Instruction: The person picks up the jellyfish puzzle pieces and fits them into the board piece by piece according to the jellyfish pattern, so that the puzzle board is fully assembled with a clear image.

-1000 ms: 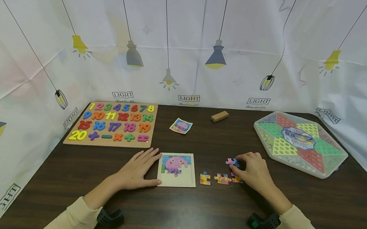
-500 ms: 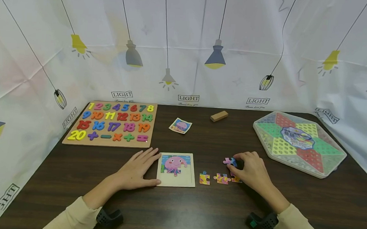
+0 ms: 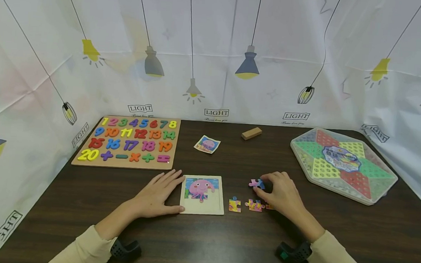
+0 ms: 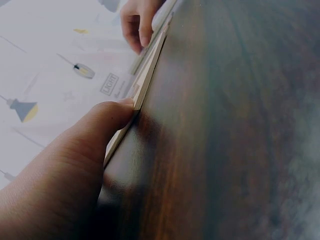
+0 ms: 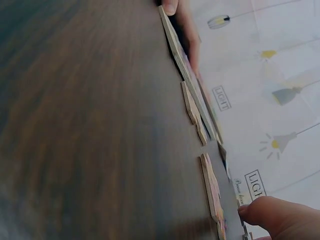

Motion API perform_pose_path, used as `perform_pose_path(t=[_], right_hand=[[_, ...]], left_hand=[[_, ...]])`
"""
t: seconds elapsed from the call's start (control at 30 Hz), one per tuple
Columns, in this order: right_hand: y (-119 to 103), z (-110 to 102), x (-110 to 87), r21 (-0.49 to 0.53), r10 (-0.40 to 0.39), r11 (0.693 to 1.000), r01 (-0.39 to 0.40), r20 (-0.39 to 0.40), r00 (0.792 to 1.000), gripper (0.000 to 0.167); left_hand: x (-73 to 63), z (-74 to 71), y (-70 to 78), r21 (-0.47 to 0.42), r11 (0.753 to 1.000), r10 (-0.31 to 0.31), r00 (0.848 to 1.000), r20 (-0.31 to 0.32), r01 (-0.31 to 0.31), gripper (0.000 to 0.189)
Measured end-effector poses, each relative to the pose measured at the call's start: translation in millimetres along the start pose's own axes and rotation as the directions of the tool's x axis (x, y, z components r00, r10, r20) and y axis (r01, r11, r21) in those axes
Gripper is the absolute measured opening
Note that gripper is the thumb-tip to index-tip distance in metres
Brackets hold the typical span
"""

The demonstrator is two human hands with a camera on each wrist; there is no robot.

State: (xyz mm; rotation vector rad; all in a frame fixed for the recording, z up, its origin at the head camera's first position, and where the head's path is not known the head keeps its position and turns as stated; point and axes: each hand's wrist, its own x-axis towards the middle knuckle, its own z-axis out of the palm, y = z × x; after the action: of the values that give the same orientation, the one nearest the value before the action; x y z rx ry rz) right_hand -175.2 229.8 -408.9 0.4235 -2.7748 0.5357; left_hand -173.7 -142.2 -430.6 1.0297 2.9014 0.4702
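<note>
A square wooden puzzle tray (image 3: 210, 208) lies on the dark table, its upper part filled with a pink octopus picture and its lower part bare wood. My left hand (image 3: 156, 197) rests with fingers spread at the tray's left side; in the left wrist view its thumb (image 4: 112, 117) touches the tray edge. Between thumb and fingertips, my right hand (image 3: 282, 195) pinches a pink and blue jigsaw piece (image 3: 254, 183) to the right of the tray. Below it lie a yellow piece (image 3: 234, 205), a pink and yellow piece (image 3: 254, 205) and another piece (image 3: 270, 207) partly hidden by the hand.
A number board (image 3: 129, 142) lies at the back left. Behind the tray are a small octopus picture card (image 3: 207, 144) and a wooden block (image 3: 252, 133). A hexagonal, colourful game box (image 3: 343, 165) occupies the back right. A printed cloth (image 3: 217, 34) hangs behind the table.
My right hand has moved left with the pinched jigsaw piece, nearer the tray, uncovering less of the rightmost loose piece. My left hand has stayed put.
</note>
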Motion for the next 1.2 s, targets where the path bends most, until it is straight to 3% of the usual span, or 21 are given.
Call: perform_pose_path(t=[0.67, 1.03, 1.2], right_hand=[[-28.3, 11.3, 10.2, -0.008, -0.045, 0.999, 0.045, -0.015, 0.999, 0.037], [-46.8, 20.3, 15.6, 0.002, -0.054, 0.999, 0.054, -0.003, 0.999, 0.037], [-55.7, 25.6, 16.9, 0.011, -0.092, 0.996, 0.092, -0.015, 0.996, 0.038]], left_hand=[[0.2, 2.8, -2.4, 0.005, 1.0, 0.019, 1.0, -0.018, -0.019, 0.09], [0.7, 2.0, -2.1, 0.006, 1.0, 0.004, 1.0, 0.002, -0.004, 0.091], [0.5, 1.5, -2.0, 0.005, 1.0, 0.003, 1.0, 0.002, -0.003, 0.091]])
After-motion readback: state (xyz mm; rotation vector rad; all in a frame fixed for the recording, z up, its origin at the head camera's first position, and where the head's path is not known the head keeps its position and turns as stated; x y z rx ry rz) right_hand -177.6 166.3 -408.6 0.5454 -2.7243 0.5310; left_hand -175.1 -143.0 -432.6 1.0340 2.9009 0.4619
